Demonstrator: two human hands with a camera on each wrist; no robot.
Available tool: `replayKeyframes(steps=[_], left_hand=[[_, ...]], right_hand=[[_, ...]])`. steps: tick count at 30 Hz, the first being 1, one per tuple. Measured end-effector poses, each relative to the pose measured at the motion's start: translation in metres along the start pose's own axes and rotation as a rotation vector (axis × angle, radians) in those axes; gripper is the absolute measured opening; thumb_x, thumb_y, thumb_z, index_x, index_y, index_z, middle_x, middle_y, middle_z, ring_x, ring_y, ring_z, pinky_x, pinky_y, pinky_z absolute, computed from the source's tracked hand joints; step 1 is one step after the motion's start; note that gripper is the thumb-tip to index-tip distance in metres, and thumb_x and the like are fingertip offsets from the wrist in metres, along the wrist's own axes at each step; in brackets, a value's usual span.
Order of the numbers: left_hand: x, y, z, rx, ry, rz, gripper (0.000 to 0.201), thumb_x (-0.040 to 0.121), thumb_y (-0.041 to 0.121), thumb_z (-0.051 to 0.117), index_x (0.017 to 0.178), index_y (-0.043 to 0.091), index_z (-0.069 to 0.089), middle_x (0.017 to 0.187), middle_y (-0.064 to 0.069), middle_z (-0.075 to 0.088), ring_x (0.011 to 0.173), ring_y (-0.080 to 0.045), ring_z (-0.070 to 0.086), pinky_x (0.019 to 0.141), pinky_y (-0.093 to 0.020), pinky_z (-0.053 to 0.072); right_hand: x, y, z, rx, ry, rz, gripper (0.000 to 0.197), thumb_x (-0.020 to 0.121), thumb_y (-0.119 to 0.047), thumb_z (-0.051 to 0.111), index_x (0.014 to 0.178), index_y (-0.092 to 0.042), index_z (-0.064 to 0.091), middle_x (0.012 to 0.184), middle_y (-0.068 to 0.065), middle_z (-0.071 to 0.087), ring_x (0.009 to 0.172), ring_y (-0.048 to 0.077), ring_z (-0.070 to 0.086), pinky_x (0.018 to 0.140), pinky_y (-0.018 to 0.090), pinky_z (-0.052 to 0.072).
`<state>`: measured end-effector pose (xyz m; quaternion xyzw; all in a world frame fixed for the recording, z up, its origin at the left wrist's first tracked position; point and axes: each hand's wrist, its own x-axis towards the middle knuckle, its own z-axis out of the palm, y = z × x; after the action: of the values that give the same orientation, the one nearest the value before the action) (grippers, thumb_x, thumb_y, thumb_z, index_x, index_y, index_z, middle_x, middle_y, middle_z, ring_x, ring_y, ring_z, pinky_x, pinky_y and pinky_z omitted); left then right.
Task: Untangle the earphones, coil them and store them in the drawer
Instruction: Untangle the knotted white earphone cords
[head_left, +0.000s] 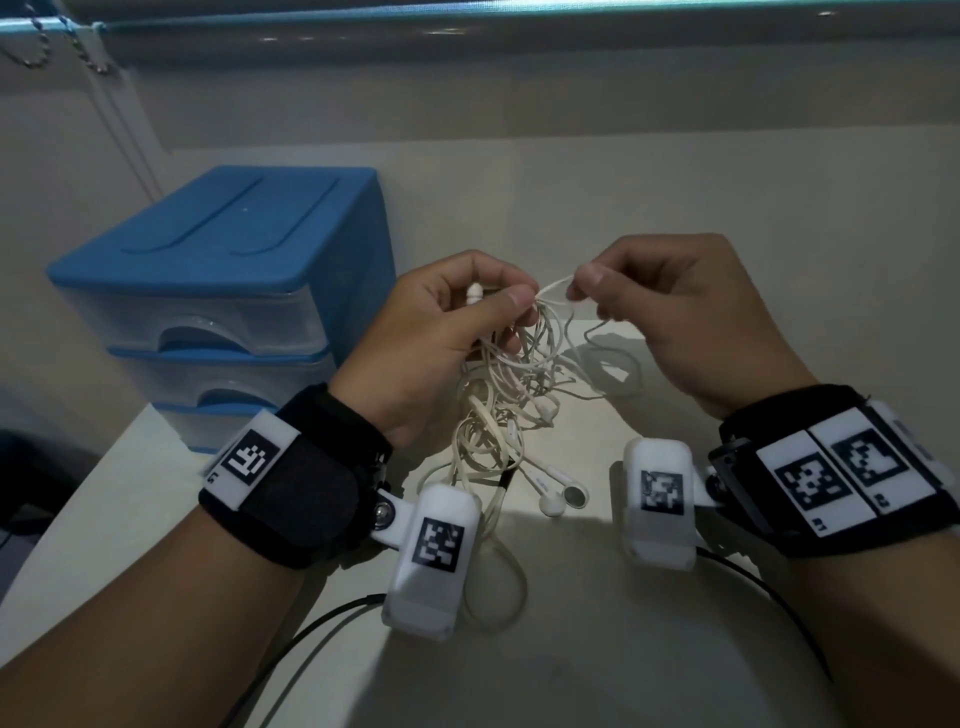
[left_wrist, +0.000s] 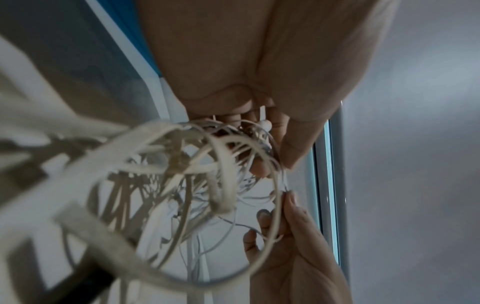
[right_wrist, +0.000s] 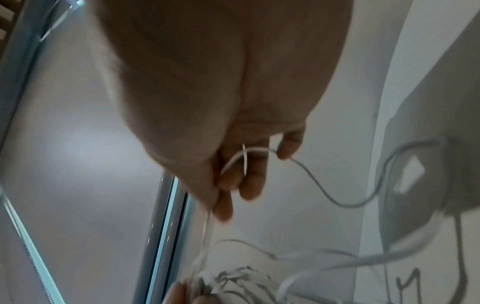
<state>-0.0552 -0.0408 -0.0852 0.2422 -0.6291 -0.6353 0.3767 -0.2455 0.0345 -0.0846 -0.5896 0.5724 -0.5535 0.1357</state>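
Above the pale tabletop (head_left: 649, 649), your left hand (head_left: 431, 343) grips the knotted bundle of thin white earphone cables (head_left: 511, 410) while your right hand (head_left: 680, 317) pinches one strand (head_left: 553, 286): pulling hard would likely tighten knots.

Smooth white rubbery earphones (head_left: 511, 410), glossy blue plastic drawer unit (head_left: 228, 291), black cloth wristbands (head_left: 306, 478)

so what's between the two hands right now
In the head view a short stretch of white earphone cable spans the gap, pinched by the left hand and the right hand; the tangle hangs below.
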Motion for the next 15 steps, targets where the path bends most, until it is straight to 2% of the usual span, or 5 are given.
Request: replayKeyframes(steps=[3, 7, 11, 15], left_hand=[[0.0, 0.0, 0.0, -0.019, 0.009, -0.017, 0.006, 0.095, 0.008, 0.064, 0.091, 0.006, 0.068, 0.078, -0.01, 0.065, 0.062, -0.015, 0.06, 0.059, -0.028, 0.054], [0.0, 0.0, -0.001, -0.016, -0.025, -0.019, 0.009, 0.095, 0.004, 0.063, 0.088, 0.007, 0.067, 0.08, -0.011, 0.065, 0.064, -0.016, 0.06, 0.06, -0.028, 0.053], [0.0, 0.001, 0.0, 0.047, -0.03, 0.001, 0.007, 0.091, -0.001, 0.066, 0.092, 0.006, 0.068, 0.083, -0.011, 0.069, 0.062, -0.015, 0.062, 0.062, -0.023, 0.055], [0.0, 0.001, -0.002, 0.039, 0.036, -0.006, 0.006, 0.093, 0.003, 0.064, 0.091, 0.006, 0.069, 0.086, -0.014, 0.068, 0.06, -0.015, 0.058, 0.058, -0.022, 0.05]], right_hand=[[0.003, 0.0, -0.004, 0.006, 0.225, 0.013, 0.018, 0.097, -0.018, 0.065, 0.082, -0.013, 0.074, 0.076, -0.002, 0.072, 0.064, 0.01, 0.06, 0.067, 0.023, 0.05], [0.005, 0.002, -0.011, 0.042, 0.484, 0.095, 0.02, 0.099, -0.02, 0.06, 0.082, -0.018, 0.07, 0.082, -0.01, 0.072, 0.068, 0.006, 0.059, 0.072, 0.02, 0.051], [0.007, 0.003, -0.013, 0.092, 0.586, 0.086, 0.022, 0.099, -0.018, 0.056, 0.079, -0.023, 0.064, 0.081, -0.01, 0.068, 0.074, 0.003, 0.058, 0.075, 0.016, 0.048], [0.009, -0.001, -0.018, 0.318, 0.714, 0.078, 0.022, 0.092, -0.009, 0.05, 0.075, -0.02, 0.058, 0.079, -0.002, 0.069, 0.083, 0.012, 0.068, 0.075, 0.015, 0.049]])
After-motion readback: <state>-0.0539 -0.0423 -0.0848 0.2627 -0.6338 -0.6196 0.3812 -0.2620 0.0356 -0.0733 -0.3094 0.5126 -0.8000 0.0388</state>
